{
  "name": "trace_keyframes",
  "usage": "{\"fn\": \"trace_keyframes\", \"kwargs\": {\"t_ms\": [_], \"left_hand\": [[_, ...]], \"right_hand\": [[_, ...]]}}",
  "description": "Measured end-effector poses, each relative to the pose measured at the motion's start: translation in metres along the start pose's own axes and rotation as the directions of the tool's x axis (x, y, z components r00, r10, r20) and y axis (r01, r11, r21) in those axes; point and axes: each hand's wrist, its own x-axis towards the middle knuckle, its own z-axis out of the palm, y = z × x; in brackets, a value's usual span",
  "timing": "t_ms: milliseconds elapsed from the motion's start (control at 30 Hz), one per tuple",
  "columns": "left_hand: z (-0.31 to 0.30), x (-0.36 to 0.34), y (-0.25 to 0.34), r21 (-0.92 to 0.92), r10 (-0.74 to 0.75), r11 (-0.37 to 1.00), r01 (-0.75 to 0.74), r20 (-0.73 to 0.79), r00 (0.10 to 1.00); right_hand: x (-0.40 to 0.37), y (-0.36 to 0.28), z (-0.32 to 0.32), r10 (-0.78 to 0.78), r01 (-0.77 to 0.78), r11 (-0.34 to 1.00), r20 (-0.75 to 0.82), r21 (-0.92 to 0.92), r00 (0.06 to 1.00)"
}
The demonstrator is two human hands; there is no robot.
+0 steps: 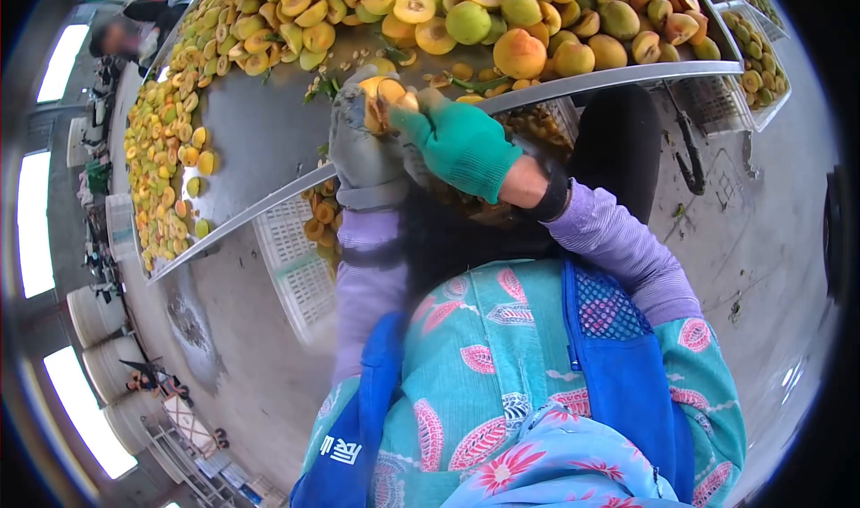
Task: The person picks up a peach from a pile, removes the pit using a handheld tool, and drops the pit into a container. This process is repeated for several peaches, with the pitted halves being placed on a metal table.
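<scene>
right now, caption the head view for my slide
Left hand and right hand hold an apricot over a metal table of apricots

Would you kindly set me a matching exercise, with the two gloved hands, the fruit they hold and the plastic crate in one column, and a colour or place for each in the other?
Column one:
1. left hand
2. right hand
3. held fruit
4. crate

Column two:
A. white, below the edge of the table
B. green glove
C. yellow-orange, between both hands
D. grey glove

Pairs: 1-D, 2-B, 3-C, 4-A.
</scene>
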Motion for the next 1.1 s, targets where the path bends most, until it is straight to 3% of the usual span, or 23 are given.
{"fn": "trace_keyframes", "kwargs": {"t_ms": [67, 133, 200, 267, 367, 467, 500, 567, 667, 700, 800, 900, 1033, 1100], "left_hand": [[-0.002, -0.005, 0.004, -0.100, -0.089, 0.991, 0.087, -0.006, 0.996], [-0.003, -0.003, 0.011, -0.099, -0.079, 0.992, 0.077, -0.017, 0.997], [-0.005, 0.000, 0.020, 0.014, 0.025, 1.000, -0.024, -0.041, 0.999], [-0.001, 0.000, 0.017, -0.282, -0.192, 0.944, 0.171, -0.046, 0.980], [-0.003, 0.002, 0.018, -0.408, -0.287, 0.874, 0.263, 0.003, 0.958], [-0.004, 0.005, 0.018, -0.443, -0.349, 0.836, 0.324, 0.026, 0.937], [-0.002, 0.007, 0.017, -0.465, -0.381, 0.812, 0.351, 0.033, 0.924], [0.002, 0.010, 0.016, -0.408, -0.395, 0.848, 0.339, -0.059, 0.917], [0.012, 0.012, 0.021, -0.441, -0.422, 0.837, 0.325, -0.141, 0.896], [0.014, 0.014, 0.027, -0.472, -0.434, 0.822, 0.320, -0.154, 0.888], [0.006, 0.029, 0.037, -0.287, -0.468, 0.838, 0.464, 0.058, 0.882], [0.006, 0.038, 0.033, -0.219, -0.434, 0.866, 0.449, 0.116, 0.894], [0.005, 0.034, 0.020, -0.205, -0.473, 0.840, 0.502, 0.175, 0.863], [0.000, 0.040, 0.020, -0.058, -0.486, 0.846, 0.530, 0.326, 0.811]], "right_hand": [[0.001, 0.000, 0.004, -0.024, 0.024, 0.999, 0.018, -0.022, 1.000], [0.000, -0.004, -0.001, -0.057, 0.062, 0.995, 0.056, -0.078, 0.997], [0.001, 0.001, 0.000, -0.095, 0.104, 0.987, 0.079, -0.123, 0.992], [0.004, 0.018, 0.008, -0.133, 0.145, 0.977, 0.089, -0.155, 0.987], [0.000, 0.012, -0.011, -0.267, 0.303, 0.905, 0.154, -0.299, 0.951], [0.003, 0.015, -0.008, -0.003, 0.008, 1.000, 0.265, -0.019, 0.964], [0.001, 0.017, 0.001, -0.021, -0.002, 0.993, 0.198, 0.117, 0.980], [-0.004, 0.017, 0.024, -0.035, 0.013, 0.927, 0.051, 0.375, 0.998], [-0.011, 0.001, 0.024, 0.184, -0.246, 0.761, 0.163, 0.600, 0.969], [-0.013, -0.001, 0.021, 0.211, -0.287, 0.737, 0.195, 0.612, 0.958], [-0.008, 0.004, 0.027, 0.261, -0.407, 0.531, 0.314, 0.743, 0.913], [-0.011, -0.007, 0.035, 0.222, -0.167, 0.552, 0.049, 0.817, 0.974], [-0.005, 0.012, 0.021, 0.195, -0.366, 0.566, 0.312, 0.738, 0.930], [-0.005, 0.017, 0.003, 0.163, -0.440, 0.627, 0.444, 0.643, 0.881]]}}
